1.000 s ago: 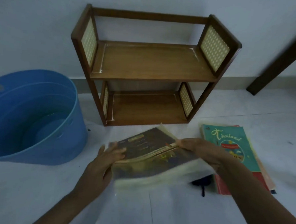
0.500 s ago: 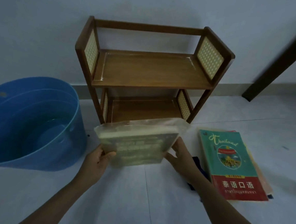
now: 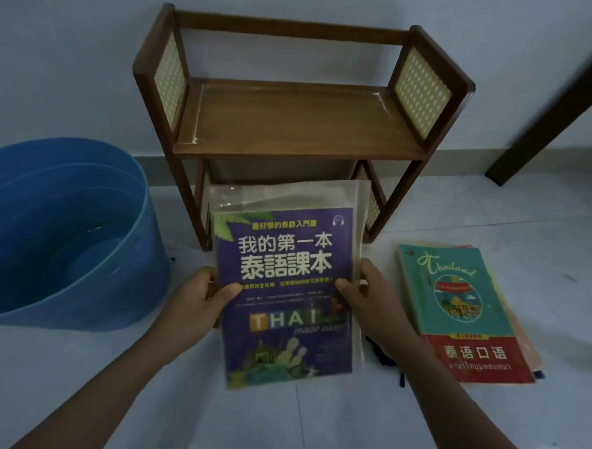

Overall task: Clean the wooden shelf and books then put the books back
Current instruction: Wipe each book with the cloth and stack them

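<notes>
The person is holding the purple book (image 3: 286, 292) upright in front of the wooden shelf (image 3: 292, 128), left hand (image 3: 198, 298) and right hand (image 3: 366, 296) pinching its side edges, fingers closed on its slippery-looking plastic sleeve. It looks light and bendy, so gripping by the spine seems safest. The blue tub (image 3: 61, 232) beside it is holding shallow water.

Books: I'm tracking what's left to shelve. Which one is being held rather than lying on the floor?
The purple book, gripped by the left hand and right hand. The teal-and-red book lies on the floor.
</notes>
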